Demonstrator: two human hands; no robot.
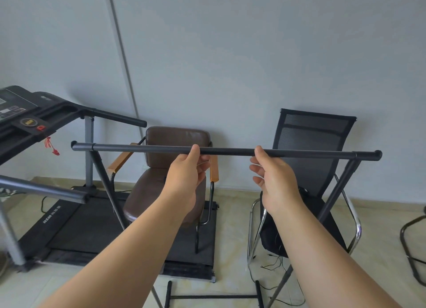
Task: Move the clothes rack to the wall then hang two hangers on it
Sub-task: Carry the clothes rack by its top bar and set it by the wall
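Observation:
The clothes rack is a dark metal frame. Its top bar (228, 150) runs level across the middle of the view, and slanted legs drop from both ends to a base bar (214, 296) on the floor. My left hand (185, 178) is just below the bar near its middle, thumb tip touching it and fingers loosely curled underneath, not wrapped around it. My right hand (274, 181) is a little to the right in the same pose, thumb against the bar and fingers spread below. No hangers are in view.
The pale wall (230, 54) is close behind the rack. A brown padded armchair (175, 169) and a black mesh chair (315, 146) stand between rack and wall. A treadmill (34, 128) fills the left side, and cables (274, 264) lie on the tiled floor.

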